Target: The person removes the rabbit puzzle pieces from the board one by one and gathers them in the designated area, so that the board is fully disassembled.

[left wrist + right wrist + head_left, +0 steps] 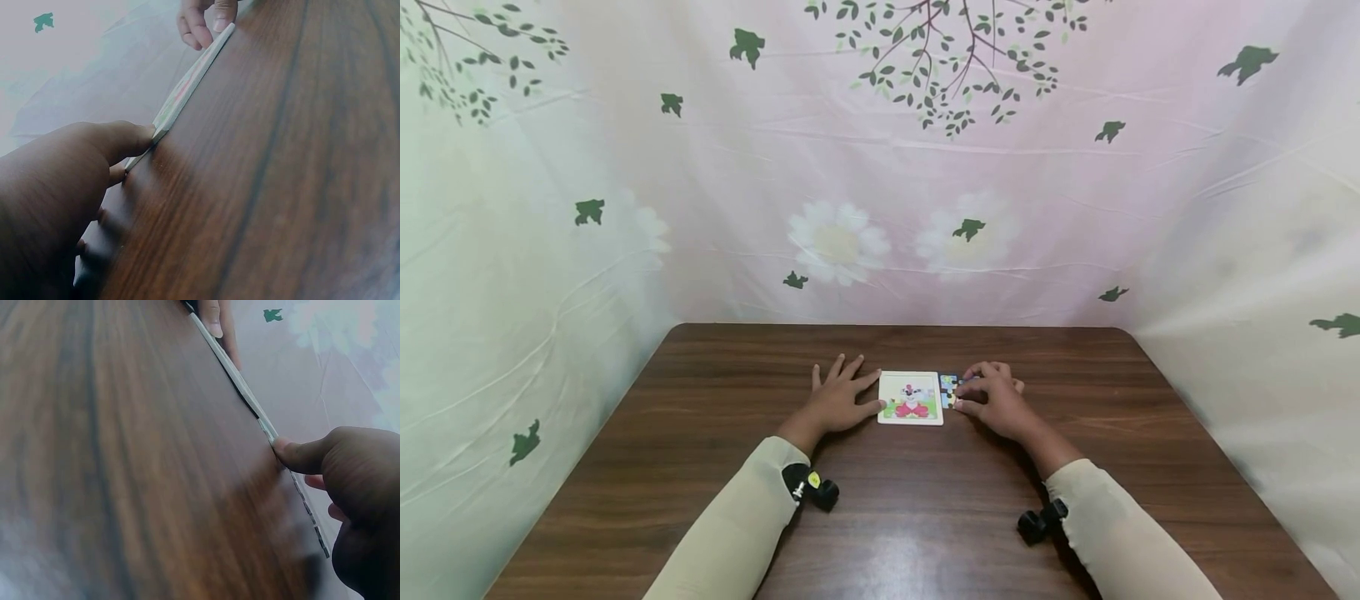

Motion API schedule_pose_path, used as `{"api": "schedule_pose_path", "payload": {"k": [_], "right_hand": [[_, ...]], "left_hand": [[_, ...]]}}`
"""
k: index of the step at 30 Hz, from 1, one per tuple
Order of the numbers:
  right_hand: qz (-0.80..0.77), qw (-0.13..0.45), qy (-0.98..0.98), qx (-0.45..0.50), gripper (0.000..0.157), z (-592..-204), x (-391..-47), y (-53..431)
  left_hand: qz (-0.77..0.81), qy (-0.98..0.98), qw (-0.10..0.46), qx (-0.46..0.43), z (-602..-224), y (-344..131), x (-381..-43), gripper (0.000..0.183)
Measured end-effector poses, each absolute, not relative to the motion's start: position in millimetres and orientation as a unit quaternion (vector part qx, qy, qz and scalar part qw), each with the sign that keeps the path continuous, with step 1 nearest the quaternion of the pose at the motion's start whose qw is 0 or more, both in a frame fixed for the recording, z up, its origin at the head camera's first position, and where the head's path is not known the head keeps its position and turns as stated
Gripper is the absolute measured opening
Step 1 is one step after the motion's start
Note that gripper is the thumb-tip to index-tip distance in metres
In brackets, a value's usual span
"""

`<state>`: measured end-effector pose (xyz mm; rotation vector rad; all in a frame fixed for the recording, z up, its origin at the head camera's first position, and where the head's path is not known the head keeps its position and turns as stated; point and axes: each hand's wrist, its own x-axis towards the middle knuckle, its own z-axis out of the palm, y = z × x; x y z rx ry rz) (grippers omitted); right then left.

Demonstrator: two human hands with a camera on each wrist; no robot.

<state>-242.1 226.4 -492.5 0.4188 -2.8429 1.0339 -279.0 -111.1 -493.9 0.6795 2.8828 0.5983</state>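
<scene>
A white-framed picture board (912, 398) with a cartoon mouse in red lies flat on the wooden table. Its left edge meets the thumb and index fingertip of my left hand (837, 402), whose fingers are spread out on the tabletop. Against the board's right edge lie blue and yellow jigsaw puzzle pieces (948, 382). My right hand (997, 402) covers part of them, its thumb and bent index finger pinching at a piece there. From the right wrist, the thumb is seen at the near edge of the pieces (306, 506); the other fingertips are mostly hidden.
The dark brown wooden table (895, 517) stretches around both arms. A printed fabric backdrop (880, 167) with leaves and flowers hangs behind it and at both sides. Each sleeve bears a small black wrist camera (826, 495).
</scene>
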Motion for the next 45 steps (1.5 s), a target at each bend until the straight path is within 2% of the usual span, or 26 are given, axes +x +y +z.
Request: {"api": "schedule_pose_path", "payload": {"k": [16,31,45], "right_hand": [[0.347,0.046,-0.926,0.138,0.011,-491,-241,226],[0.354,0.083,-0.921,0.137,0.011,-491,-245,223],[0.355,0.081,-0.915,0.175,0.007,-492,-255,187]], "left_hand": [[0.202,0.952,0.055,0.225,-492,-111,-278,0.072],[0.202,0.952,0.060,0.223,-491,-111,-278,0.071],[0.200,0.952,0.057,0.226,-493,-112,-278,0.072]]}}
